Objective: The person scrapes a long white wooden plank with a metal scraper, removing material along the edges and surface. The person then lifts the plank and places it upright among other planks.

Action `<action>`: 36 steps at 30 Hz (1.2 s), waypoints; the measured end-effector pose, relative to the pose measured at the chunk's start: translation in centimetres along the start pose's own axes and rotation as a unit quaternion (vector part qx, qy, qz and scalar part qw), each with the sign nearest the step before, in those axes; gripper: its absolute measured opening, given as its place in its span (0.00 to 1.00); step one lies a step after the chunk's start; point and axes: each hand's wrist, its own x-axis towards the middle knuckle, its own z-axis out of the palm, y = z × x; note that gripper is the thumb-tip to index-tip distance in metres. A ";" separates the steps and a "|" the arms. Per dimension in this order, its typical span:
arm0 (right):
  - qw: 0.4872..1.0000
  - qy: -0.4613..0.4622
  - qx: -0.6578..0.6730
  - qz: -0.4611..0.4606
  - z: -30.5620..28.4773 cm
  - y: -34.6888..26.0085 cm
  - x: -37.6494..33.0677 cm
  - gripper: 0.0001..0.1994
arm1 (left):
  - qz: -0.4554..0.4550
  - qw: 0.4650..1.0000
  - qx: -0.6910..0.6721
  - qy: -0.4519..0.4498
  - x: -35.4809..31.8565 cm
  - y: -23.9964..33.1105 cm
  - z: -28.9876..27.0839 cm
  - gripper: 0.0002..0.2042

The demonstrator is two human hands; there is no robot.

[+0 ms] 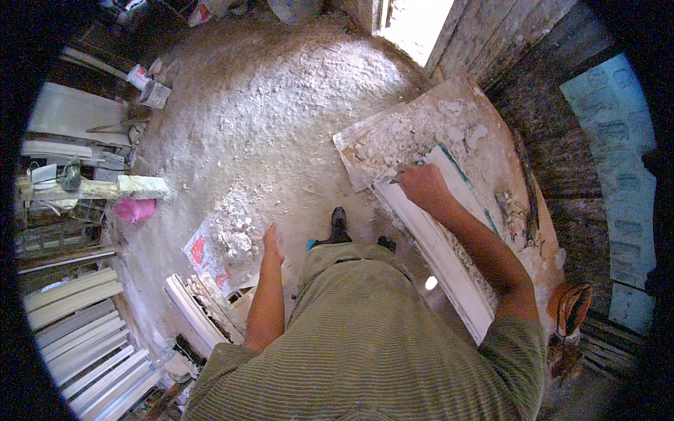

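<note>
Overhead view of a person in an olive ribbed shirt standing on a plaster-dusted floor (281,119). The right hand (423,186), at about two o'clock from the body, is closed into a loose fist over the upper end of a long white plaster cornice moulding (435,252); a small tool seems to project from the fist toward nine o'clock, though it is too small to identify. The moulding lies lengthwise on a dusty wooden bench (505,154), running from its twelve o'clock end beneath the fist toward five o'clock. White plaster chips and rubble (393,140) cover the bench at eleven o'clock from that hand. The left hand (273,242) hangs free at about ten o'clock from the body, fingers extended and relaxed, holding nothing. Below it on the floor lie a red-and-white printed sheet heaped with plaster fragments (217,249) and, at seven o'clock, a short white moulding section (189,312). Stacked white moulding lengths (84,330) occupy the eight o'clock edge; a pink plastic object (135,209) lies at nine o'clock.
</note>
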 end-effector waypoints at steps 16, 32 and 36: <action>0.993 0.034 -0.001 0.109 0.4 0.9 -1.2 0.06 | -0.030 0.996 -0.059 0.051 1.4 -3.7 -6.1 0.33; 0.980 0.020 0.125 0.151 1.6 3.8 5.2 0.10 | -0.025 1.000 -0.007 -0.002 2.8 -0.2 -2.1 0.27; 0.986 0.004 0.082 0.148 1.5 4.0 5.8 0.10 | -0.003 1.000 -0.012 0.014 2.3 -0.5 -2.4 0.28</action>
